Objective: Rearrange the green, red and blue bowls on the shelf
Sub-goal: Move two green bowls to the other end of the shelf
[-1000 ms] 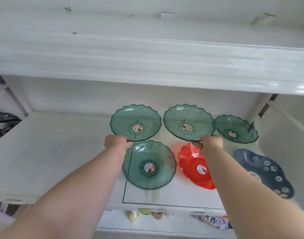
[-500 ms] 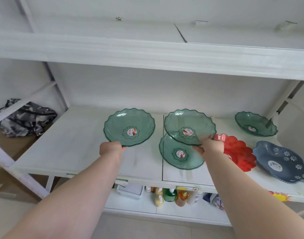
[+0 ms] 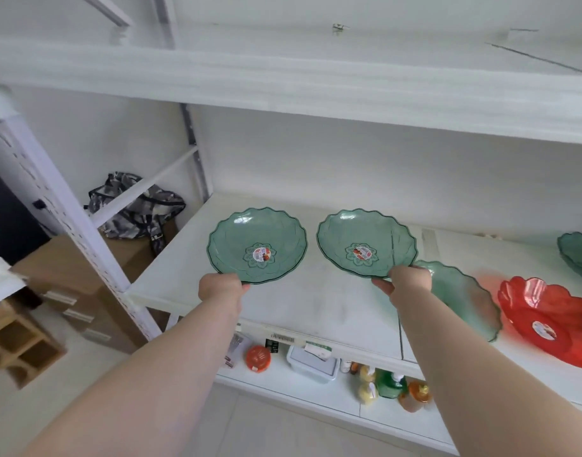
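Two green bowls (image 3: 256,245) (image 3: 367,244), one gripped per hand (image 3: 222,286) (image 3: 406,282)

I see both my arms stretched forward, bare and almost parallel. My left hand (image 3: 221,287) is closed in a pinch grip, thumb on top. My right hand (image 3: 407,281) is also closed in a pinch, with the fingers (image 3: 381,286) curled below.

No legible text: round stickers in green bowls (image 3: 256,247) and red bowl (image 3: 547,324) too blurred.
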